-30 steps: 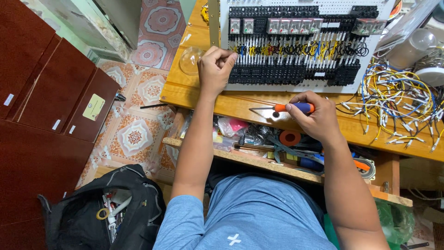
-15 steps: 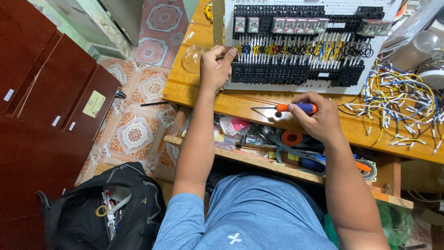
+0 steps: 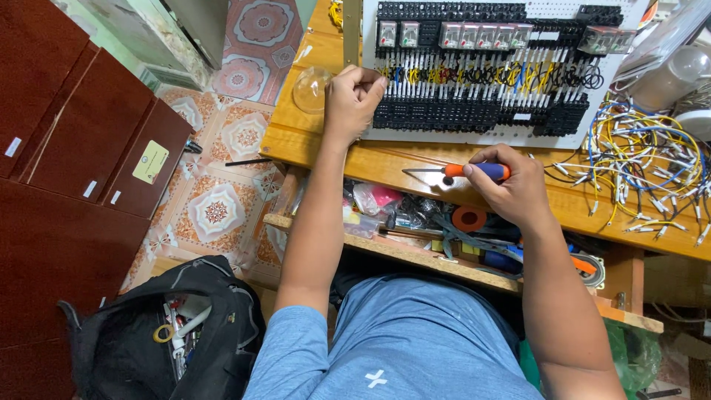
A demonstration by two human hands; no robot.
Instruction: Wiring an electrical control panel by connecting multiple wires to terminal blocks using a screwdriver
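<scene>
Far left: dark red cabinets (image 3: 81, 141) along the wall, patterned tile floor (image 3: 215, 211) beside them. Black tool bag (image 3: 170, 333) lies open on the floor, bottom left, tools inside, too cluttered to tell apart. Clear dome-shaped cover (image 3: 309, 89) sits at the left end of the wooden worktop (image 3: 415, 167).

Left hand (image 3: 354, 100) is clenched into a fist at the left edge of the white wiring panel (image 3: 489, 74), knuckles against the terminal rows; whether it pinches a wire cannot be told. The panel lies on the worktop, carrying black terminal blocks, relays along the top and coloured wires looped between.

Right hand (image 3: 511, 185) grips a screwdriver (image 3: 463, 170) with orange and blue handle, shaft pointing left, held level just above the worktop's front edge, below the panel and apart from it.

Under the worktop, a shelf (image 3: 415, 248) crammed with bags, a tape roll, tools.

Right: loose bundle of cut wires (image 3: 644, 167), yellow, blue, white, spread on the worktop beside the panel.
</scene>
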